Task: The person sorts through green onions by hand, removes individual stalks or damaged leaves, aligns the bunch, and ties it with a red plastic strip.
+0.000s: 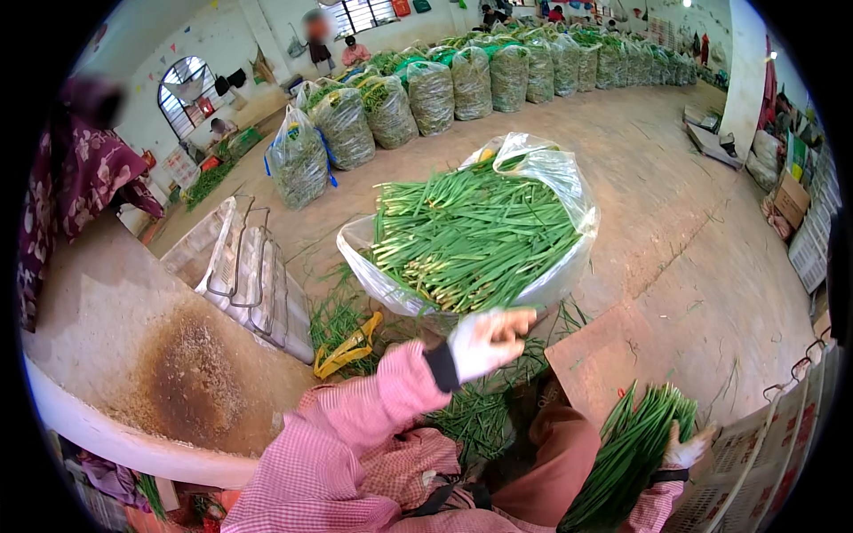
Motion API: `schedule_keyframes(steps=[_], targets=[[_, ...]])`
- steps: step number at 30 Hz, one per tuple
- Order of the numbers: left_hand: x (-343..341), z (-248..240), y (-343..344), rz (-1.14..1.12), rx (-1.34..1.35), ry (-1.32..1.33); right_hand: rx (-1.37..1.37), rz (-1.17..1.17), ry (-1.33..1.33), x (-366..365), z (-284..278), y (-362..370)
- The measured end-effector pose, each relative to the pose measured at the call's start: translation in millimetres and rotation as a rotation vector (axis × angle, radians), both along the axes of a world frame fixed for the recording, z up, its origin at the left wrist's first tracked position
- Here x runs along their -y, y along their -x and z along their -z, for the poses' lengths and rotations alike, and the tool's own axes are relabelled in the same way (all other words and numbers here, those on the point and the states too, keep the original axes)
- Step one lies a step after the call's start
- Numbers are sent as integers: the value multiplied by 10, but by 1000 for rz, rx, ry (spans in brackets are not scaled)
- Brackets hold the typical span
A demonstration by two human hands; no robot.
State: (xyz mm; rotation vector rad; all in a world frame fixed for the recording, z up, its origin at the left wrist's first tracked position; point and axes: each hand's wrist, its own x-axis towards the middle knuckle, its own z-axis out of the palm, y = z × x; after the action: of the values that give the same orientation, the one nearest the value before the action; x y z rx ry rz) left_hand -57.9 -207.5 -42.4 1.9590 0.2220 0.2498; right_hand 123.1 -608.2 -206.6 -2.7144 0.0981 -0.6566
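A large clear plastic bag point(569, 244) stands in front of me, heaped with long green garlic chives point(475, 231) whose pale ends point mostly left. My left hand point(493, 342), in a white glove with bare fingertips, hovers at the bag's near rim. Its fingers point right, apart from each other, with nothing in them. At the lower right, my right hand point(688, 447) touches the side of a thick bunch of garlic chives point(635, 453) beside my knee. Its thumb rests near the pale ends, while the fingers stretch out to the right, away from the stalks.
White plastic crates point(253, 275) with wire handles stand at left, next to a stained ledge point(191, 382). A yellow strap point(349, 346) and loose stalks lie on the floor. Filled bags point(471, 84) line the back. A board point(604, 360) and crates point(764, 453) are on my right.
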Motion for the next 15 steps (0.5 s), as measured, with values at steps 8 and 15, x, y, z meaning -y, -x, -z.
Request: schedule_keyframes(steps=[8, 15], targets=[[-606, 190, -1719, -88, -274, -1135, 216, -858, -367, -1890, -964, -369], [-994, 310, -2101, -244, -590, -1162, 201, -888, 125, -4045, -1717, -1065]])
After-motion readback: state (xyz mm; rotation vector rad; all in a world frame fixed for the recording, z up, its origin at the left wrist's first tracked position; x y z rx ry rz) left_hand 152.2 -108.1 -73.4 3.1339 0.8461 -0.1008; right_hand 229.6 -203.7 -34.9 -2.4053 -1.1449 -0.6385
